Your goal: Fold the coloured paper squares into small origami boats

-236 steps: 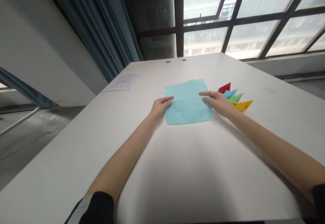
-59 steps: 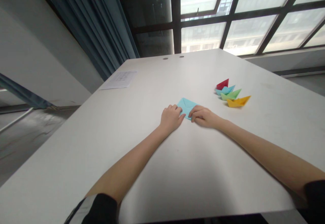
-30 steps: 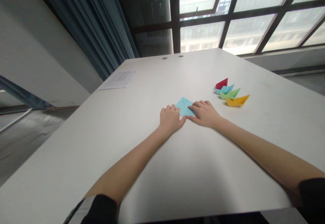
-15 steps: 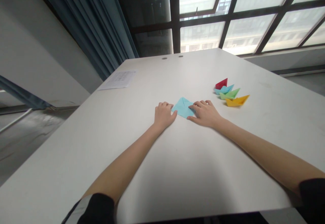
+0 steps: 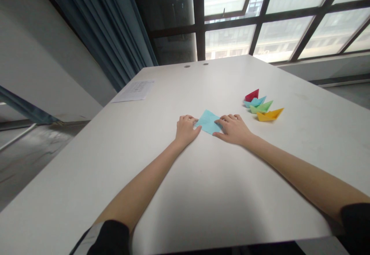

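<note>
A small light blue sheet of folded origami paper (image 5: 208, 121) lies diamond-like on the white table, one corner pointing away from me. At its left corner is my left hand (image 5: 186, 128), with thumb and index finger on either side of that corner. My right hand (image 5: 232, 129) holds the right side, its index fingertip on top of the paper and the thumb by the lower right edge. Part of the right side is hidden under those fingers. Both palms face down, close to the table.
To the right stand several folded paper boats: red (image 5: 252, 95), blue (image 5: 254, 102), green (image 5: 261, 107) and yellow (image 5: 269, 115). A printed sheet (image 5: 134, 91) lies at the table's left edge. Beyond the white table (image 5: 199, 193) are a blue curtain (image 5: 106, 23) and windows.
The paper's far part looks different: the crease and flap lines seen near its top corner no longer show, and the surface looks smoother. Both hands have barely moved.
</note>
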A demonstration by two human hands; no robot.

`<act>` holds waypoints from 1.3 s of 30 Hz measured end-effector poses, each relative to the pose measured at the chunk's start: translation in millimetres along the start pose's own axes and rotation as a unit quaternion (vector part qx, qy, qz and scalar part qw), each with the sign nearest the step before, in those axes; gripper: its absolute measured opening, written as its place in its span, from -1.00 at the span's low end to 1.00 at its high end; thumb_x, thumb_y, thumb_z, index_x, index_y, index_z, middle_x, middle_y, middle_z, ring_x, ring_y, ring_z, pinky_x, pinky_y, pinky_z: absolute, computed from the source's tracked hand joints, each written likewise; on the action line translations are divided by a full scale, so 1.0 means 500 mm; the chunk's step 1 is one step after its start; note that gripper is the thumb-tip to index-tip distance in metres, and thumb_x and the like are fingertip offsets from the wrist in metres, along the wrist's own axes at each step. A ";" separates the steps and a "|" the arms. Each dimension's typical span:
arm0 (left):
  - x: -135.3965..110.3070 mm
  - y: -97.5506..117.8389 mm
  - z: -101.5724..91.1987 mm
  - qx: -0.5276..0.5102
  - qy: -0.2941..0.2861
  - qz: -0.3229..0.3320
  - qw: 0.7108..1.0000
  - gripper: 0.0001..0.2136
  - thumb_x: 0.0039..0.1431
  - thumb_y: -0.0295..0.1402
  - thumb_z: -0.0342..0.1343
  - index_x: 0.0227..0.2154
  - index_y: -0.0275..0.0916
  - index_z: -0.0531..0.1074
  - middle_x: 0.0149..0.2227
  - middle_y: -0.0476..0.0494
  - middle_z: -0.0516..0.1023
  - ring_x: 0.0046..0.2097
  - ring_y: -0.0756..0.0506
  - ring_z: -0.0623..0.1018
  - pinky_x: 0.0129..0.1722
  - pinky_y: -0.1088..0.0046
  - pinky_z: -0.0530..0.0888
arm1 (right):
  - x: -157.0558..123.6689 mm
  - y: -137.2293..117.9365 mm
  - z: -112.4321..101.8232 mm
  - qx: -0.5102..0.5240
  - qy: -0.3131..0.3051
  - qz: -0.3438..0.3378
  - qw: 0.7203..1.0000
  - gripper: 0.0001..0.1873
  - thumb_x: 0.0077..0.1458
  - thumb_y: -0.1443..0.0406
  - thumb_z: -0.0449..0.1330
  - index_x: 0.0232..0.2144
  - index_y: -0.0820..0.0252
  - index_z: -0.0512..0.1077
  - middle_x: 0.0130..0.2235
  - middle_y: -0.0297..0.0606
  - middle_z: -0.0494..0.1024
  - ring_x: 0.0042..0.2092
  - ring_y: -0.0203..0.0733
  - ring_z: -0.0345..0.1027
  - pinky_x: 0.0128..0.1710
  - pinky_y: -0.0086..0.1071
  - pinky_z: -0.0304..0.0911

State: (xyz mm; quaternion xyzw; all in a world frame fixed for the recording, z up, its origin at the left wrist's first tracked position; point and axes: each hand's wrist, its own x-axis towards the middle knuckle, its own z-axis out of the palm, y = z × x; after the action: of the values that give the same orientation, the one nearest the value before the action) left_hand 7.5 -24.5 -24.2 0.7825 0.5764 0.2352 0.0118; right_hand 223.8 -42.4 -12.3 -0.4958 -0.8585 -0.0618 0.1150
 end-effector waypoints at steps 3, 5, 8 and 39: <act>0.000 0.000 -0.003 -0.014 0.017 0.006 1.000 -0.74 -0.01 -0.21 0.11 -0.24 -0.15 0.47 -0.18 -0.14 0.43 -0.07 -0.19 0.30 -0.10 0.24 0.30 | 0.000 -0.001 0.001 -0.003 -0.006 0.004 1.000 -0.37 0.04 -0.13 -0.09 -0.05 0.16 0.34 -0.08 -0.07 0.41 -0.09 0.02 0.22 -0.11 -0.16 -0.09; 0.000 0.003 -0.005 -0.022 0.027 0.017 0.999 -0.77 -0.03 -0.25 0.13 -0.28 -0.17 0.47 -0.20 -0.13 0.43 -0.08 -0.18 0.31 -0.09 0.25 0.29 | 0.001 -0.001 0.003 -0.005 -0.008 0.007 1.000 -0.37 0.03 -0.13 -0.09 -0.05 0.15 0.33 -0.08 -0.07 0.41 -0.09 0.03 0.22 -0.11 -0.16 -0.09; -0.001 0.006 -0.009 -0.041 0.034 0.043 0.998 -0.85 -0.04 -0.38 0.11 -0.34 -0.19 0.47 -0.23 -0.11 0.45 -0.09 -0.15 0.31 -0.08 0.28 0.30 | 0.002 -0.001 0.004 -0.009 -0.007 0.007 1.000 -0.37 0.03 -0.13 -0.08 -0.05 0.16 0.33 -0.07 -0.06 0.41 -0.09 0.03 0.22 -0.11 -0.17 -0.10; -0.003 0.019 -0.022 0.000 -0.079 0.145 0.986 -0.76 -0.01 -0.55 -0.09 -0.34 -0.22 0.43 -0.35 -0.10 0.49 -0.24 -0.09 0.41 -0.19 0.35 0.33 | 0.004 0.010 0.003 0.147 0.012 -0.171 0.974 -0.61 0.10 0.03 0.01 -0.24 0.16 0.44 -0.22 -0.17 0.47 -0.14 -0.13 0.27 -0.11 -0.24 0.03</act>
State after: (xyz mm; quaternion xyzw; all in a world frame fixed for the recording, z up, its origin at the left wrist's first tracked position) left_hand 11.5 -31.9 -12.2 0.8740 0.4541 0.1715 0.0231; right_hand 227.0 -38.0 -13.2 -0.3185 -0.9288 0.0403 0.1851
